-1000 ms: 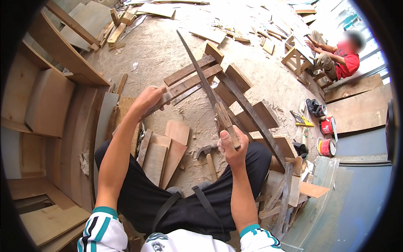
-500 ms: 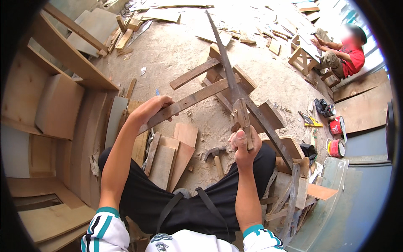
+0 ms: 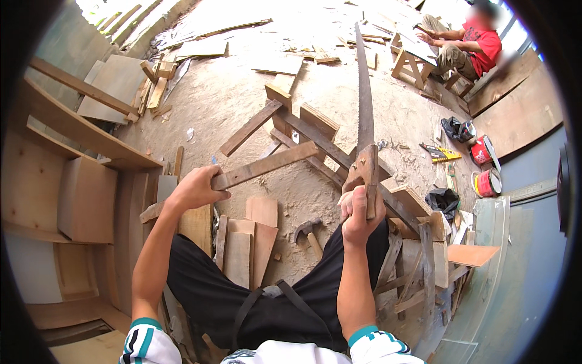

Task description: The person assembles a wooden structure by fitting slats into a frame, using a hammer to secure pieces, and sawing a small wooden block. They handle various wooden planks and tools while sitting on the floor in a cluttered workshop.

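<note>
My left hand point(image 3: 197, 187) is closed around a narrow wooden strip point(image 3: 267, 167), raised off the ground and slanting up to the right. In my right hand point(image 3: 362, 215) I grip the wooden handle of a hand saw point(image 3: 365, 91). Its blade points up and away from me, teeth toward the left, apart from the strip. Beyond both hands stands a low wooden trestle point(image 3: 330, 148) of rough planks. A hammer point(image 3: 310, 235) lies on the ground between my knees, beside several board offcuts point(image 3: 262, 239).
At the left stands a wooden cabinet frame point(image 3: 88, 200). Paint cans point(image 3: 486, 182), a yellow-and-black packet point(image 3: 441, 153) and a black bag point(image 3: 442, 201) lie at the right, near glass sheets point(image 3: 479, 291). A person in a red shirt point(image 3: 482, 45) sits at a small bench point(image 3: 412, 57).
The strip has come away from the saw blade and moved left and nearer to me. The saw has swung more upright and to the right. My view has shifted rightward.
</note>
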`<state>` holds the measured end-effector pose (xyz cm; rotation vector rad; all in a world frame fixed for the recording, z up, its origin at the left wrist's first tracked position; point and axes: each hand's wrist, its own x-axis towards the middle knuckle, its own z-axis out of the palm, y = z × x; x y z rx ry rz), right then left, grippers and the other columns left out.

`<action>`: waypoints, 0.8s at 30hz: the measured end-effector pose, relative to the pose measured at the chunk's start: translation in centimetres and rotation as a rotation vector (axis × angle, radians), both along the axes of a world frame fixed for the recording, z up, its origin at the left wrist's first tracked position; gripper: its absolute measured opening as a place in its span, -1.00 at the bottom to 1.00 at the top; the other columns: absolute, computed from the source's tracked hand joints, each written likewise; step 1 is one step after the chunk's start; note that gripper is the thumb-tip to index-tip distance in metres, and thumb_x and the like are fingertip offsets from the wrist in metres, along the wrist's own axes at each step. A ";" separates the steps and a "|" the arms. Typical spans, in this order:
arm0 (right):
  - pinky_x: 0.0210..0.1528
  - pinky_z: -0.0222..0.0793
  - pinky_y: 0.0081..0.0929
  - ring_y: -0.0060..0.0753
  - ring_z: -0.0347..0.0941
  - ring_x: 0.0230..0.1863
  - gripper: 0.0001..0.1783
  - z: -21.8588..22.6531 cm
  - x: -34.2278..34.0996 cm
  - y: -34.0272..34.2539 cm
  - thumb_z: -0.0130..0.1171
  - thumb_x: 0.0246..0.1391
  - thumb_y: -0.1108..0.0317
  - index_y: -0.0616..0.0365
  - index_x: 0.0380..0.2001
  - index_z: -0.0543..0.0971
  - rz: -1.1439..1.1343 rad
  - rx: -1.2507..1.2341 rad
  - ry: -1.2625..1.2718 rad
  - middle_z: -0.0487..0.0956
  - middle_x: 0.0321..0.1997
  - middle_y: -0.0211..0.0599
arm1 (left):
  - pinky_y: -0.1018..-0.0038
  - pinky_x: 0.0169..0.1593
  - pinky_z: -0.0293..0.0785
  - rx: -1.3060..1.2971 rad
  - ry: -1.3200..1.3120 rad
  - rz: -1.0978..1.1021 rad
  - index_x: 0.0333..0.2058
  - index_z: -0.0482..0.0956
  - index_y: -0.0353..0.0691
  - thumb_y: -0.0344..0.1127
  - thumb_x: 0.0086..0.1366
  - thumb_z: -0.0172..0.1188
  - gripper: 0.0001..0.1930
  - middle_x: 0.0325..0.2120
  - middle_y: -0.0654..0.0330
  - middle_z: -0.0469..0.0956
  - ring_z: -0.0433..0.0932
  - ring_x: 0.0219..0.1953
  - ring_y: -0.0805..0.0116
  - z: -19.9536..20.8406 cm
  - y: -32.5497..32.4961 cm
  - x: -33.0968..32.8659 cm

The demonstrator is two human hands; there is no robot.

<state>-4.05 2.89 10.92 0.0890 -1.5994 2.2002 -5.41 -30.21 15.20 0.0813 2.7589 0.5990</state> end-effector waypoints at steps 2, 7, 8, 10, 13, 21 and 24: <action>-0.67 0.10 -0.65 -0.70 0.21 -0.71 -0.72 0.3 1.0 0.5 0.12 0.24 0.25 0.18 -0.48 0.39 0.039 0.004 -0.063 0.33 -0.69 -0.48 | 0.17 -0.21 0.45 -0.007 0.000 -0.019 -0.32 0.53 -0.38 -0.19 -0.02 0.39 -0.61 -0.45 -0.15 0.57 0.57 -0.28 -0.11 0.2 0.9 -0.5; -0.60 0.24 -0.59 -0.59 0.35 -0.68 -0.73 3.3 4.9 1.6 0.20 0.14 0.26 0.21 -0.52 0.47 0.139 0.139 -0.198 0.46 -0.68 -0.39 | 0.18 -0.27 0.44 0.068 -0.072 0.021 -0.34 0.54 -0.40 -0.16 0.00 0.38 -0.60 -0.52 -0.16 0.54 0.57 -0.38 -0.10 -0.3 2.4 -1.1; -0.59 0.27 -0.57 -0.56 0.37 -0.68 -0.73 3.9 5.4 2.0 0.22 0.11 0.26 0.22 -0.54 0.49 0.157 0.181 -0.213 0.47 -0.68 -0.37 | 0.18 -0.28 0.43 0.106 -0.086 0.021 -0.35 0.54 -0.41 -0.15 0.01 0.38 -0.60 -0.52 -0.16 0.54 0.56 -0.40 -0.10 -0.5 2.9 -1.6; -0.58 0.30 -0.53 -0.47 0.40 -0.68 -0.74 6.2 6.7 2.1 0.26 0.05 0.29 0.24 -0.56 0.50 0.206 0.325 -0.302 0.47 -0.69 -0.32 | 0.24 -0.26 0.44 0.138 -0.193 0.037 -0.26 0.57 -0.44 -0.13 0.02 0.40 -0.54 -0.50 -0.15 0.55 0.57 -0.40 -0.03 -0.3 4.3 -1.8; -0.61 0.27 -0.47 -0.33 0.37 -0.73 -0.73 10.6 7.7 1.7 0.33 -0.03 0.36 0.23 -0.62 0.46 0.296 0.534 -0.346 0.42 -0.71 -0.27 | 0.31 -0.25 0.45 0.279 -0.304 0.067 -0.18 0.56 -0.45 -0.10 0.11 0.35 -0.52 -0.47 -0.07 0.58 0.57 -0.41 0.15 1.8 6.1 -1.4; -0.63 0.19 -0.37 -0.28 0.28 -0.72 -0.40 17.9 12.7 1.9 0.37 -0.01 -0.12 0.17 -0.68 0.38 0.494 0.434 -0.292 0.32 -0.72 -0.30 | 0.46 -0.29 0.42 0.773 -0.573 0.378 -0.21 0.51 -0.35 -0.19 0.45 -0.02 -0.70 -0.47 0.25 0.53 0.47 -0.40 0.49 9.0 9.7 3.7; -0.62 0.23 -0.36 -0.24 0.32 -0.71 -0.34 20.2 15.1 4.1 0.21 0.07 -0.21 0.19 -0.71 0.36 0.576 0.516 -0.256 0.38 -0.71 -0.29 | 0.50 -0.35 0.41 0.692 -0.636 0.484 -0.23 0.51 -0.33 -0.23 0.46 -0.05 -0.73 -0.54 0.28 0.49 0.45 -0.50 0.51 13.2 11.6 4.9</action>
